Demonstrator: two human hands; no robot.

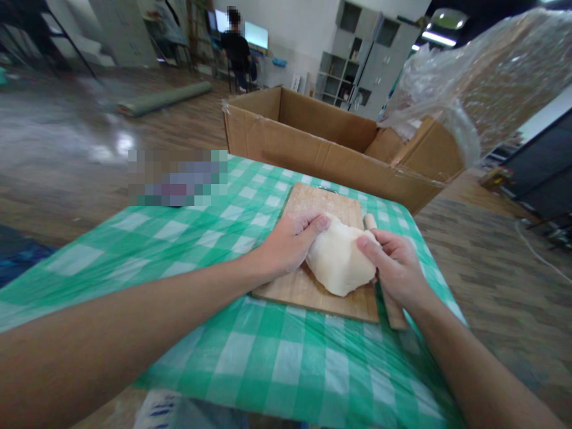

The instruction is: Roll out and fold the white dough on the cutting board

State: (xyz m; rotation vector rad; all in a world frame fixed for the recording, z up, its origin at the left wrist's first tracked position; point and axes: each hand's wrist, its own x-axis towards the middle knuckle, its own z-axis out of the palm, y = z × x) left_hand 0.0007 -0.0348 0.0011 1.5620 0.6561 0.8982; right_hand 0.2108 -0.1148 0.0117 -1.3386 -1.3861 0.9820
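A pale, flattened sheet of dough (342, 262) hangs between my two hands above a wooden cutting board (322, 199). My left hand (295, 238) pinches its upper left edge, thumb on top. At the right edge, my right hand (395, 259) grips it with the thumb on the near face and the fingers behind. The dough's lower edge is uneven and droops over the board. Beside the board on the right lies a wooden rolling pin (393, 310), partly covered by my right hand.
A green and white checked cloth (250, 339) covers the table. Behind it stands a big open cardboard box (313, 137) with clear plastic wrap (500, 71) at its right. A blurred-out object (179, 182) lies at the far left table edge. A person (236, 50) sits at monitors in back.
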